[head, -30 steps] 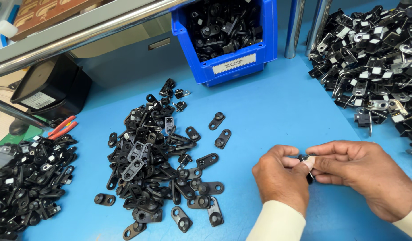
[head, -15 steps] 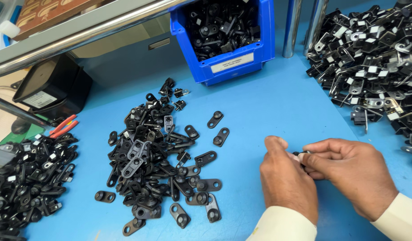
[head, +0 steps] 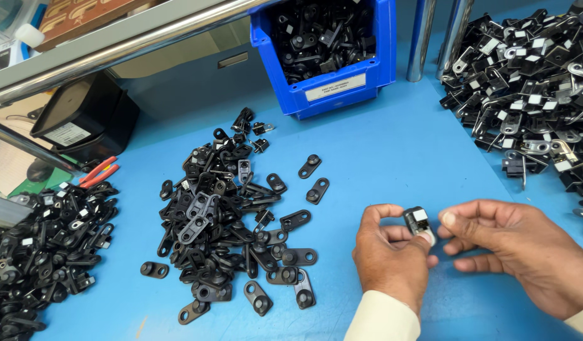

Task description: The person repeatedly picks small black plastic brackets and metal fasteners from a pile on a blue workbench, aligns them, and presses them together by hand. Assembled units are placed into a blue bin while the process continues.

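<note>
A long white rectangular label (head: 335, 88) sits on the front wall of the blue bin (head: 367, 69) at the back of my tabletop. Far left, a white label (head: 62, 134) lies on a black box (head: 83, 117).

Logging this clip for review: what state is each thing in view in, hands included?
Left hand: pinching small black part.
Small black part: held off the table, white square facing up.
Right hand: fingertips beside the part, apparently not gripping.
Blue bin: open, holding black parts.
Middle pile of flat black plates: loose, spread on blue table.
</note>
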Tool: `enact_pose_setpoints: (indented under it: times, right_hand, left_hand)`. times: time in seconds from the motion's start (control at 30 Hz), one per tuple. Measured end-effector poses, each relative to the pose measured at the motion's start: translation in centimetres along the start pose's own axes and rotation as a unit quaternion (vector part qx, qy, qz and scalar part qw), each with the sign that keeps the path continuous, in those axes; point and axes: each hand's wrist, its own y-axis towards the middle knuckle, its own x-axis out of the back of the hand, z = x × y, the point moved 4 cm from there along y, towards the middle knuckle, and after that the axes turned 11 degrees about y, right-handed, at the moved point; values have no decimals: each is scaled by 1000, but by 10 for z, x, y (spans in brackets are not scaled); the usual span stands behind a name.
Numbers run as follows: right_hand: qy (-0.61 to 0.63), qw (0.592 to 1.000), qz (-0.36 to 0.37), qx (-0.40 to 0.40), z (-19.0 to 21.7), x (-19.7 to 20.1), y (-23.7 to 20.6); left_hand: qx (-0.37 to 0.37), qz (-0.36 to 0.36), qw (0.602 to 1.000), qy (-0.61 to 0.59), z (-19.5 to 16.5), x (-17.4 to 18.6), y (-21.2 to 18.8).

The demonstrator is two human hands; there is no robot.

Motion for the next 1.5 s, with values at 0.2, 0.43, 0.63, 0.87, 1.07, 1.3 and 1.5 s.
enact_pose_setpoints:
  times: [0.2,0.43,0.63,0.87,1.07,1.3,1.5]
  right_hand:
    - [-4,992,95,-77,-6,12,25]
    - [-28,996,62,-57,-12,13,26]
    - [-69,992,-8,103,-10,-12,-7]
    - [-340,889,-98,290,0,-16,-36]
    - [-94,982,48,159,-16,2,-14]
    - [24,998,46,-21,-14,11,0]
    - [-110,979,-42,166,-16,-2,-16]
  left_hand:
    - [-8,115,993,7,2,-3,-6]
    - [-31,58,996,65,-4,0,-11]
    - [-25,13,990,139,-10,-3,-17]
    - [-41,27,988,149,-8,-6,-16]
    - [-34,35,995,86,-1,-3,-2]
    - [-58,66,995,45,-2,-10,-2]
    - [2,-6,999,49,-4,-9,-8]
